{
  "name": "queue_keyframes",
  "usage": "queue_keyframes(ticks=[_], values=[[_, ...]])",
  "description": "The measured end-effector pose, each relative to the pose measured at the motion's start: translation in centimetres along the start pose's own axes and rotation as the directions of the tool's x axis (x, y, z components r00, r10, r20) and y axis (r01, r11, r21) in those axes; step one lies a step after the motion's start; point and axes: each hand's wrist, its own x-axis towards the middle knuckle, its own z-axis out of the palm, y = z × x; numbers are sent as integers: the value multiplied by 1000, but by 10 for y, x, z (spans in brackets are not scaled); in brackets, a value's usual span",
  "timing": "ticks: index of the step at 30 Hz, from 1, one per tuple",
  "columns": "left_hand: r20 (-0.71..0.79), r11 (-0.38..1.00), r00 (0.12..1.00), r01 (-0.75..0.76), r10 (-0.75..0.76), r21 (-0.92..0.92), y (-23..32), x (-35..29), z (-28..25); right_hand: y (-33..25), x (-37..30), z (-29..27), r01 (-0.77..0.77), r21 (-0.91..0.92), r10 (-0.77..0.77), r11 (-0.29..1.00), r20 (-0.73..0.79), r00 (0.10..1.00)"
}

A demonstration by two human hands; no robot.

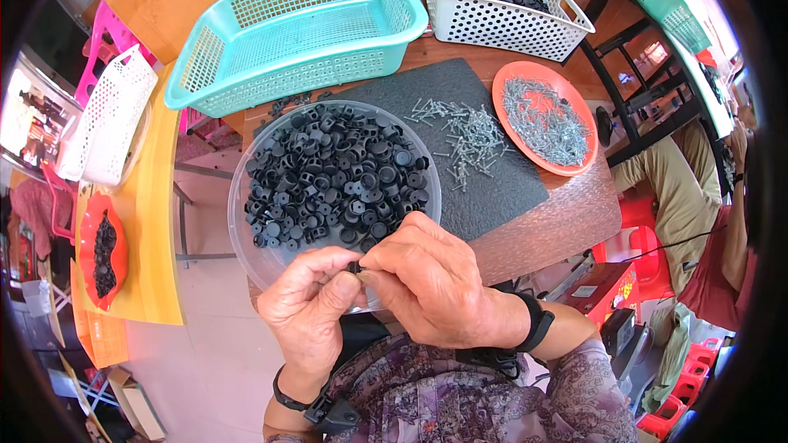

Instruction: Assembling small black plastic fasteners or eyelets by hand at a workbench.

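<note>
My left hand (305, 305) and my right hand (431, 283) meet over the near edge of a round clear tub (237, 217). Between their thumbs and fingertips they pinch a small black plastic part (354, 267), mostly covered by the fingers. Whether the right fingers also hold a screw cannot be seen. A heap of small round black plastic parts (336, 172) fills the tub. To its right, loose silvery screws (472, 143) lie spread on a dark mat (509, 197). More screws sit on an orange-red plate (502, 86).
Behind the tub stands a teal basket (312, 74); a white basket (501, 33) of black parts is beside it. On the left, a yellow table (152, 271) carries a red dish (84, 234) of dark pieces and another white basket (111, 115). A person (689, 189) sits at the right.
</note>
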Motion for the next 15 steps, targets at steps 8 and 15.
queue_keyframes(ticks=[8, 15], values=[[5, 986, 997, -79, 79, 144, 3, 6, -6, 7, 8, 7, 4, 5, -4, 1000, 4, 1000], [-26, 980, 995, -92, 98, 178, 11, 17, -21, 8, 21, 14, 59, -10, -59, 998, 18, 998]])
